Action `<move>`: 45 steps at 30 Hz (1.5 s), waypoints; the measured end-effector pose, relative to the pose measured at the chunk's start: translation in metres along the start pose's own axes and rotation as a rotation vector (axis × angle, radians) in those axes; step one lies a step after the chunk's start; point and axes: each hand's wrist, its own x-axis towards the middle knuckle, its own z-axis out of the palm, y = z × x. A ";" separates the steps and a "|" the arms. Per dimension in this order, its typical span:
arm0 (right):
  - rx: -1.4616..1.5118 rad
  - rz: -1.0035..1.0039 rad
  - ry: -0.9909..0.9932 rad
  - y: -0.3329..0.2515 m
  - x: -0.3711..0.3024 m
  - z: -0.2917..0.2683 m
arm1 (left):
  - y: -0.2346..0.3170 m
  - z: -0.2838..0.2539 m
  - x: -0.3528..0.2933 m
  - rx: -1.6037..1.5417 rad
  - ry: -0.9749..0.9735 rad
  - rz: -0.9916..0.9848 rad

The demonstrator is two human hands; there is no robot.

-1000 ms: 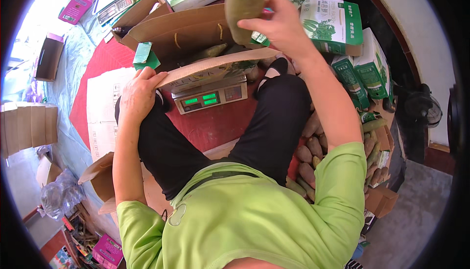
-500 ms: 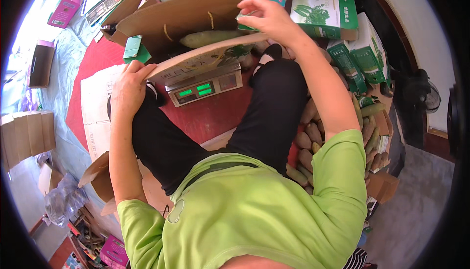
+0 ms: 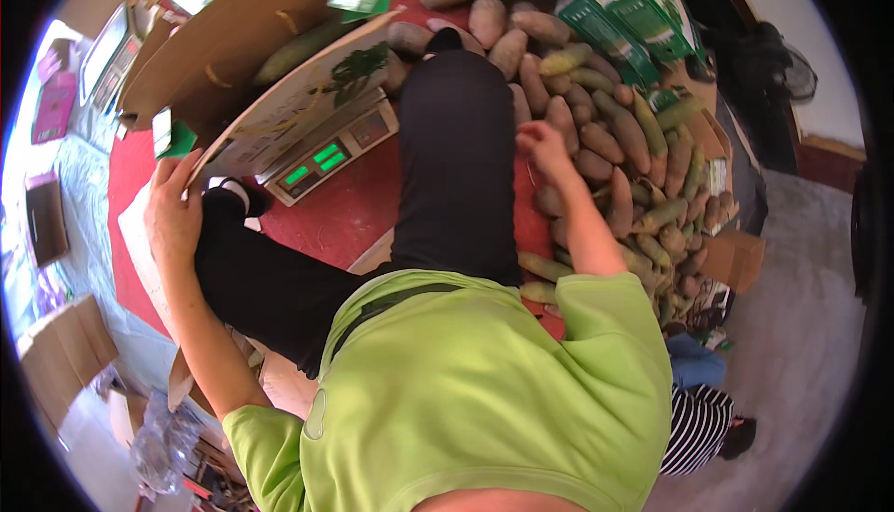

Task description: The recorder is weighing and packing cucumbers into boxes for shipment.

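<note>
At the near-left corner of an open cardboard box, my left hand is closed on the edge of its wall. The box rests on a digital scale with a lit green display. Inside, one long green radish lies along the bottom, partly hidden by the near wall. Beyond my right knee, my right hand hovers beside a pile of soil-covered radishes. Its fingers are loosely bent and apart, with nothing visible in them.
Green-and-white cartons stand behind the pile. A brown carton sits at its right edge, near a person in a striped top. Black fan by the wall at far right. Flattened cardboard and plastic bags lie at lower left.
My right hand has left the box's far-right corner and moved down and right to the radish pile. My left hand keeps hold of the box. The view has turned, showing more of the pile.
</note>
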 end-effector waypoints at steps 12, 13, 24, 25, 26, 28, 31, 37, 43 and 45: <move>-0.153 0.497 -0.274 0.163 -0.132 0.056 | -0.015 0.012 0.000 0.057 0.062 -0.020; -0.138 0.531 -0.243 0.163 -0.136 0.055 | -0.016 0.014 0.000 0.030 0.080 -0.001; 0.005 0.759 -0.148 0.158 -0.162 0.035 | -0.028 0.014 0.001 0.079 0.073 0.050; -0.079 0.697 -0.091 0.190 -0.172 0.026 | -0.023 0.018 0.007 0.056 0.079 0.082; -0.161 0.635 -0.039 0.210 -0.180 0.018 | -0.020 0.024 0.012 0.038 0.087 0.111; -0.261 0.626 -0.003 0.188 -0.172 0.006 | -0.026 0.019 0.005 0.053 0.101 0.108; -0.591 0.563 0.132 0.171 -0.172 -0.039 | -0.027 0.017 0.000 0.051 0.099 0.098; -1.037 0.700 0.290 0.201 -0.192 -0.130 | -0.021 0.016 0.002 0.035 0.066 0.092; -0.054 0.979 0.691 0.221 -0.187 -0.163 | -0.021 0.015 0.001 0.038 0.040 0.055; 0.341 1.022 0.828 0.206 -0.180 -0.161 | -0.023 0.012 -0.001 0.047 0.037 0.039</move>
